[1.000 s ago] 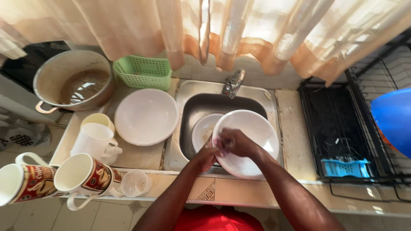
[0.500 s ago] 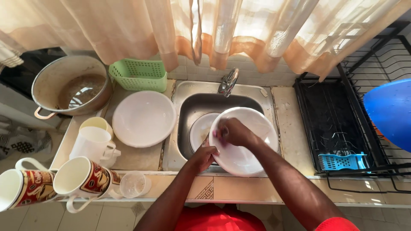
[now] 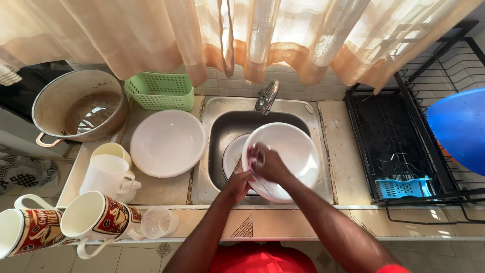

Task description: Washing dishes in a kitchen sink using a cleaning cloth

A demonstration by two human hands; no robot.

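— Where is the white bowl (image 3: 288,159) the person is handling?

— Over the steel sink (image 3: 222,132), tilted so its inside faces the camera. The left hand (image 3: 236,183) has its grip clamped on the bowl's lower left rim. The right hand (image 3: 265,163) lies inside the bowl with fingers curled together over something pinkish — too blurred to say what it is.

— Anything else in the sink?

— A second white dish (image 3: 234,152) sits in the basin, partly behind the held bowl. The tap (image 3: 266,96) stands at the back edge, just above them.

— And on the counter (image 3: 162,189) to the left?

— A wide white bowl (image 3: 167,142) rests just beside the sink. Behind it is a green plastic basket (image 3: 160,91), and farther left a large metal pot (image 3: 80,108) with brownish residue inside. Near the front stand a white jug (image 3: 107,177) with a cream cup (image 3: 115,150) touching behind it, two printed red-and-white mugs (image 3: 96,218) at the counter's edge, and a small clear plastic cup (image 3: 157,221).

— The right side?

— A black wire dish rack (image 3: 399,141) holds a small blue basket (image 3: 403,187), with a blue round object (image 3: 459,129) at the picture's edge. A pale curtain (image 3: 151,35) hangs along the back.
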